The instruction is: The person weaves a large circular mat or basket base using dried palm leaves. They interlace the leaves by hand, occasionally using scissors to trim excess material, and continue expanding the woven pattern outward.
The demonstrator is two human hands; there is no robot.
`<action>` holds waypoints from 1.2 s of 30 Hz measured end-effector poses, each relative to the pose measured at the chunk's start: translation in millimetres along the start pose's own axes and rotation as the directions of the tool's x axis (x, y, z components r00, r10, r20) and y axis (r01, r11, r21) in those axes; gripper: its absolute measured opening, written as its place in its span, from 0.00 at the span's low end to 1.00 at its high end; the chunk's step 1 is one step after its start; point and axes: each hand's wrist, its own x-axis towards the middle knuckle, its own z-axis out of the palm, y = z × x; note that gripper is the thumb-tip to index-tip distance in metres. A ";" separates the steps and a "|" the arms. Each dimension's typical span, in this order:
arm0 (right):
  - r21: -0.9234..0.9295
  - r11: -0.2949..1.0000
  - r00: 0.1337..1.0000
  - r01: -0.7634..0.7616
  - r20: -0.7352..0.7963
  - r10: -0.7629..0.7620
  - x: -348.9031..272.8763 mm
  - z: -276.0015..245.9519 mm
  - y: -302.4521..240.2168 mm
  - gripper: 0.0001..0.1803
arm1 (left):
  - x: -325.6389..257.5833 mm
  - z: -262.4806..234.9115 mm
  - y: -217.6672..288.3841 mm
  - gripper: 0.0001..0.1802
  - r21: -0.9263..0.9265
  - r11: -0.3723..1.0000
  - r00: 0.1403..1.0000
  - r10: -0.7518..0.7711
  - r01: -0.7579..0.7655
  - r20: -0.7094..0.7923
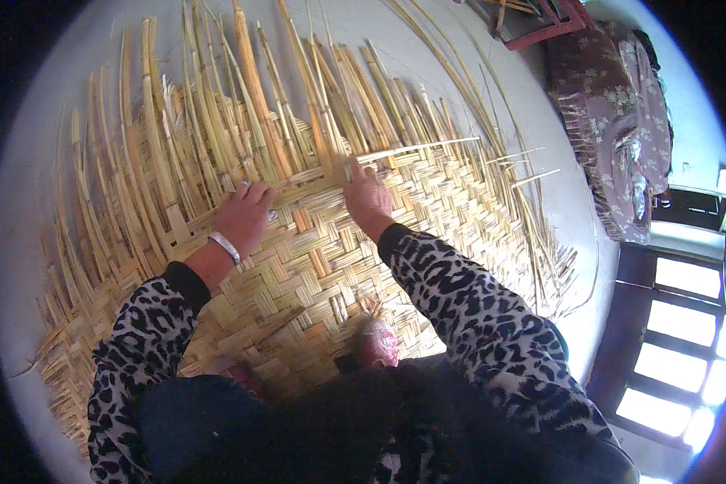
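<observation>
Left hand (244, 219), right hand (369, 198) at mat (290, 282) | strip (328, 153) blurred | each grip: can't tell

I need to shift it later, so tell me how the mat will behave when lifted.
The mat would probably bend springily, given its flat, crossed weave. It may be light for its spread, as it looks thin. The loose strips jutting from its far edge may snag or splay, being unwoven there.
</observation>
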 end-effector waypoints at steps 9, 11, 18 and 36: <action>-0.506 0.774 0.863 0.381 -0.105 -0.494 8.4 51.8 39.2 0.29 | 1.5 14.8 -4.5 0.23 0.018 0.995 0.990 0.093 -0.095 0.104; -0.454 0.827 0.920 0.332 -0.040 -0.391 14.2 53.2 37.4 0.27 | -9.4 10.8 -4.8 0.24 0.074 0.988 0.985 0.129 -0.138 0.111; -0.276 0.938 0.950 0.210 -0.168 -0.262 -1.4 31.2 11.8 0.23 | -88.3 -15.0 28.2 0.31 -0.002 0.999 0.998 -0.054 0.054 -0.021; -0.335 0.506 0.539 0.795 0.007 -0.842 -73.0 37.7 -156.4 0.31 | -147.9 -16.1 -33.5 0.33 -0.036 0.953 0.950 -0.302 0.300 -0.084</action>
